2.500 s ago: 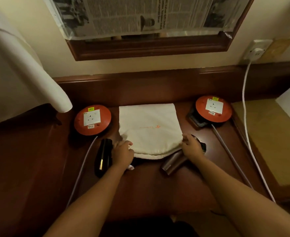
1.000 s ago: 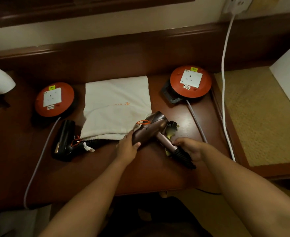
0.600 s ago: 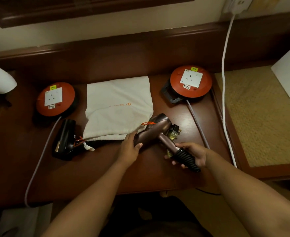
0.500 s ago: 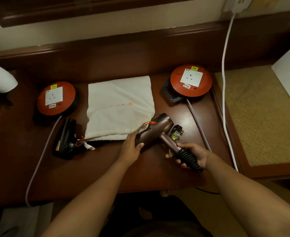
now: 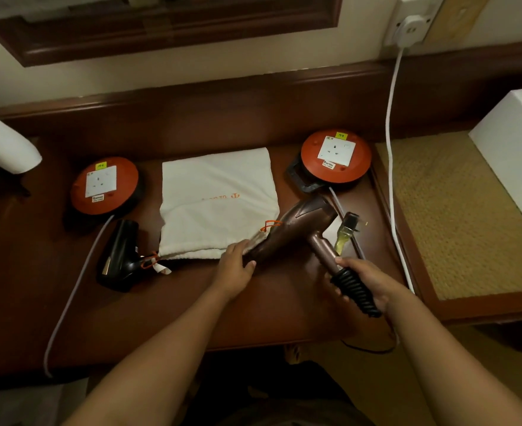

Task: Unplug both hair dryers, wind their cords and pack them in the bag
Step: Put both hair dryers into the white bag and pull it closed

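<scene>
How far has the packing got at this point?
Done: both reel sockets are empty, so the dryers look unplugged. In hand: the left hand grips the bronze dryer's nozzle, the right hand its coiled cord end. Left: the black dryer lies outside the flat bag.

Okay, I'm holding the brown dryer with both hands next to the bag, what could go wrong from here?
1. The plug sits loose behind the brown dryer, not in either hand; it may snag on the bag going in.
2. The right hand grips the ribbed cord end, not the handle; that may strain the cord.
3. The bag mouth lies flat, and the left hand is on the dryer barrel, so nothing holds it open.
</scene>
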Tool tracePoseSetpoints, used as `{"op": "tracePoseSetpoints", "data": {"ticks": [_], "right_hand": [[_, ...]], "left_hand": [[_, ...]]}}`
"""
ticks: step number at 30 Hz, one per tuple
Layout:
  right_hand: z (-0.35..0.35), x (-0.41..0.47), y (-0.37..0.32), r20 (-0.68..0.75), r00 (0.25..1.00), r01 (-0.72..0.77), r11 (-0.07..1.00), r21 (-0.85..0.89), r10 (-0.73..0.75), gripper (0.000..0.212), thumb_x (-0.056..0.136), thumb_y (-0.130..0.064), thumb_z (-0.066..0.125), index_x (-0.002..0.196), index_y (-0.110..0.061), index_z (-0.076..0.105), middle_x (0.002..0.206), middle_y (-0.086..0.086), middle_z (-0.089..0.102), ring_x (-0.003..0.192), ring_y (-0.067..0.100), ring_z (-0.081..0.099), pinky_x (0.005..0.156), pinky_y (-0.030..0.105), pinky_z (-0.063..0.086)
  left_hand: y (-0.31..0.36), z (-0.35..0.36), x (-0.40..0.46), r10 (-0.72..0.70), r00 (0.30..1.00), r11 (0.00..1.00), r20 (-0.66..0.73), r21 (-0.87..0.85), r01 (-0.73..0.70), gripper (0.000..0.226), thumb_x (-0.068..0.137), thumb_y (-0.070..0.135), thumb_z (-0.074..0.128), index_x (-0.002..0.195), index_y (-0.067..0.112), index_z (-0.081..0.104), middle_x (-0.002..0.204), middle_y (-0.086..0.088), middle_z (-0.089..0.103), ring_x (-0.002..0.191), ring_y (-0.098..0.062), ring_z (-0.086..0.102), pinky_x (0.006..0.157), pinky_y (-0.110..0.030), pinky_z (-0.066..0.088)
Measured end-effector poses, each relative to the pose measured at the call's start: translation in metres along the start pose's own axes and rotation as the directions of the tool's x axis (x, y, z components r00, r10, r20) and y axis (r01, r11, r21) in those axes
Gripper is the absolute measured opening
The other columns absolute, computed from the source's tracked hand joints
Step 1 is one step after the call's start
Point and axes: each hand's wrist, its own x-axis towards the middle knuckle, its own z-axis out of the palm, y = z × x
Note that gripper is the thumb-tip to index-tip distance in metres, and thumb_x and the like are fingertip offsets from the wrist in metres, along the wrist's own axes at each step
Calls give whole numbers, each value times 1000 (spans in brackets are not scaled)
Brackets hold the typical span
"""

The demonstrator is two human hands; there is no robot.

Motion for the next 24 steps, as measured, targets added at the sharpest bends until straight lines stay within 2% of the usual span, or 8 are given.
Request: {"op": "tracePoseSetpoints", "data": {"ticks": [3,7,11,13,17,19,21,24], "right_hand": [[-1,-16,-13,-59,994,83,985,-150,-93,33,89,-26,59,117,-7,56,90,23,67,64,29,60,48,31,49],[5,-37,-25,-92,983,130,952,-277,-161,34,89,-29,60,119,-15,56,102,27,66,74,34,61,56,36,48],[32,-63,-39,-92,963,204,907,-368,-254,24,91,-23,57,115,-23,52,96,25,65,68,28,62,53,33,48],[46,-76,-47,-85,945,249,867,-432,-314,23,91,-21,57,113,-25,52,91,23,65,65,27,62,53,33,48],[73,-96,-62,-50,903,329,763,-556,-426,26,91,-21,58,117,-26,52,90,19,66,67,26,65,54,32,50],[92,-98,-63,-32,880,359,706,-610,-475,29,91,-18,60,116,-30,50,93,14,65,68,23,66,54,28,50],[112,-88,-57,-21,849,360,606,-709,-528,34,89,-18,64,115,-33,46,95,5,62,70,18,67,55,26,51],[131,-60,-38,6,815,318,439,-841,-579,40,84,-25,69,113,-39,44,91,-3,62,70,15,66,58,30,54]], "left_hand": [[-1,-10,0,8,1000,998,18,55,-9,51,92,15,60,140,10,45,142,-12,45,131,-28,42,107,-31,32],[-4,-24,1,38,999,989,35,141,-43,47,92,14,57,139,12,47,141,-12,45,129,-28,43,106,-31,32],[-18,-39,1,4,1000,953,29,302,-12,48,94,18,53,141,16,45,143,-8,44,130,-28,40,106,-38,37],[-27,-47,1,-4,999,891,38,453,-13,48,93,21,51,141,19,43,143,-6,43,131,-28,36,107,-40,35],[-51,-63,-1,-36,999,745,8,667,21,52,88,20,55,138,23,42,144,-5,38,141,-35,20,113,-48,16],[-65,-68,0,-14,999,706,-45,707,42,53,75,18,70,126,20,56,134,-10,49,137,-41,31,109,-54,22],[-79,-73,5,11,998,672,-68,740,43,47,59,14,79,105,17,68,112,-12,61,123,-42,47,101,-54,32],[-91,-87,11,11,998,669,-54,742,33,35,70,15,68,105,18,66,110,-9,58,117,-37,46,97,-50,36]]}}
